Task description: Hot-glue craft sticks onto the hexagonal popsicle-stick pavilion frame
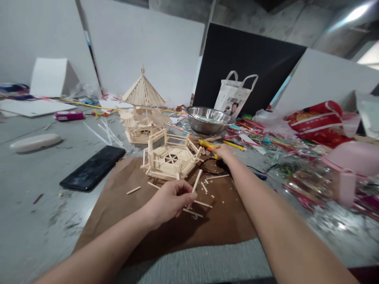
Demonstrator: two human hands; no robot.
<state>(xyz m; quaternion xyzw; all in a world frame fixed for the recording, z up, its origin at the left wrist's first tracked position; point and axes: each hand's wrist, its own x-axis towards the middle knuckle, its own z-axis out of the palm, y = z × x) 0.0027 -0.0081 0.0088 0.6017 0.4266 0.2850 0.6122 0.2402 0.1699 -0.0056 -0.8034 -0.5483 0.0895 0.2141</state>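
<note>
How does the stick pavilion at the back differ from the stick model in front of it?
The back pavilion has a pointed roof; the front model is open on top, its spoked floor showing. The back pavilion stands tall, the front model low. The back pavilion sits on the grey table; the front model at least partly on brown paper, near the left hand pinching a stick. Both are pale wooden sticks with railings.

Pale tan stick and frame, brown paper mat, black phone, yellow tool, silver bowl.
</note>
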